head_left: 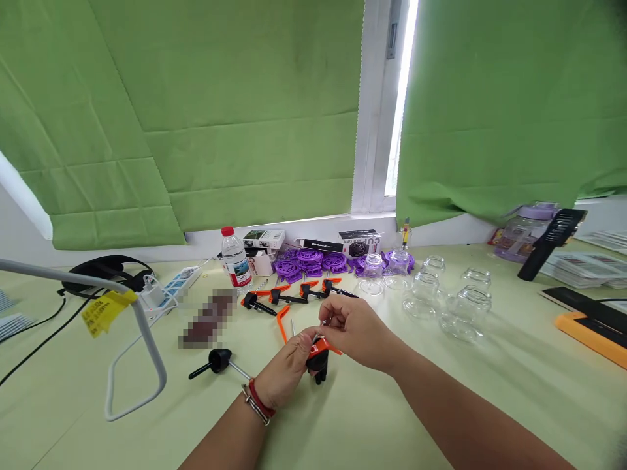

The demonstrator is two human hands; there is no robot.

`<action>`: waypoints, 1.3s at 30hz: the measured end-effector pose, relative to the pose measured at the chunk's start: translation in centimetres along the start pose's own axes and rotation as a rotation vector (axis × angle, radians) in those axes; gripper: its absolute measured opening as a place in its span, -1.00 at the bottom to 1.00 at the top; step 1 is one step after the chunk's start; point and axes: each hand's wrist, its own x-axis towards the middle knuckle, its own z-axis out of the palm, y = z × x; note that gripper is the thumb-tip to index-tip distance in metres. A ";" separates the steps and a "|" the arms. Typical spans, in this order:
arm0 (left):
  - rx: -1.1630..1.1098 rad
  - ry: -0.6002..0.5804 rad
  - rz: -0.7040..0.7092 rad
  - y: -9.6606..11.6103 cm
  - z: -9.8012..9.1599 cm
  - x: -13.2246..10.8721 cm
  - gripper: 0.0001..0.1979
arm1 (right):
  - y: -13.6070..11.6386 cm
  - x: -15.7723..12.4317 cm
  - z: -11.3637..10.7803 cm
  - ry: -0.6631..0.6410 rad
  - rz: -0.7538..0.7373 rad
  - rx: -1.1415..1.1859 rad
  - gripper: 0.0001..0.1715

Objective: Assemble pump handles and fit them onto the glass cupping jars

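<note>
My left hand (287,373) is closed around a black-and-orange plastic part (319,356), with a short metal rod pointing up out of its top. My right hand (360,333) pinches at the top of this part. Whatever lies between its fingertips is too small and hidden to name. Just beyond my hands lies a loose orange lever (283,323) beside a thin metal rod (293,326). To the left of my left wrist rests a black cup-shaped piece (219,360) with a handle and a metal rod.
Several black-and-orange assemblies (281,297) lie in a row behind my hands. Behind them are purple plastic discs (309,259), a water bottle (236,258) and boxes (360,245). Glass jars (465,313) stand at right; a grey metal stand (154,346) rises at left.
</note>
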 end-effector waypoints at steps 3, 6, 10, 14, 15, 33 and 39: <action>-0.022 -0.001 -0.014 0.1 0.1 -0.1 -0.45 | -0.2 -0.1 0.1 -0.007 0.036 -0.035 -0.89; -0.023 0.010 -0.014 0.3 0.2 -0.1 -0.45 | -0.5 -0.2 -0.1 -0.010 0.053 -0.066 -0.90; -0.026 -0.004 -0.005 0.8 0.3 -0.1 -0.46 | -0.9 -0.4 -0.5 0.010 0.046 -0.084 -0.91; -0.025 -0.005 -0.009 0.9 0.4 -0.1 -0.47 | -0.7 -0.3 -0.3 -0.014 0.074 -0.086 -0.93; -0.029 -0.007 -0.015 0.8 0.4 -0.1 -0.47 | -0.5 -0.2 -0.1 -0.013 0.088 -0.068 -0.93; -0.297 -0.041 -0.075 -0.6 0.6 0.0 -0.46 | 1.0 0.1 1.2 -0.024 0.036 -0.001 -0.83; -0.304 -0.045 -0.094 -0.7 0.7 0.0 -0.42 | 0.9 0.2 1.2 -0.055 -0.007 -0.019 -0.82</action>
